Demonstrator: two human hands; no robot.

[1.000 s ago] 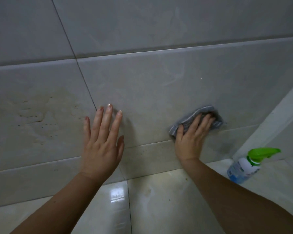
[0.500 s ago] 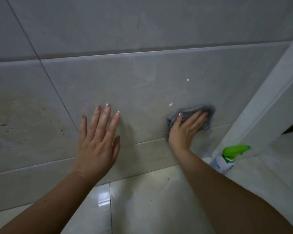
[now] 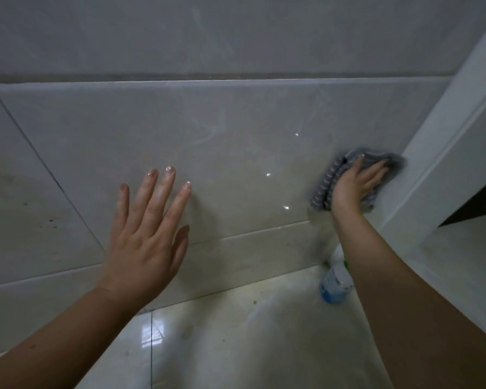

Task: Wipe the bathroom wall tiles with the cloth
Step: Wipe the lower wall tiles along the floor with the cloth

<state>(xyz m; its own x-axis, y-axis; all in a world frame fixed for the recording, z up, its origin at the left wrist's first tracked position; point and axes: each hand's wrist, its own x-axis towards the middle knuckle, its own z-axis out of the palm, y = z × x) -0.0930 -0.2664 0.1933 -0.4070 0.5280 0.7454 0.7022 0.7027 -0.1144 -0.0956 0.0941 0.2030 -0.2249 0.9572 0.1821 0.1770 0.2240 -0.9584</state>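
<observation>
Right hand (image 3: 354,186): fingers straight, close together, pressing the grey cloth (image 3: 323,189) flat against the wall tiles (image 3: 236,122). No pinch or curl visible. The cloth is bunched in folds; its ribbed left edge shows beside the thumb, and its far edge touches the white corner trim (image 3: 446,130). It sits low on the large tile, just above the grout line.

Left hand (image 3: 146,234): fingers straight and spread, palm laid on the same tile, well apart from the cloth, holding nothing.

Spray bottle (image 3: 334,282) stands on the floor (image 3: 236,341), below the right forearm, partly hidden.
</observation>
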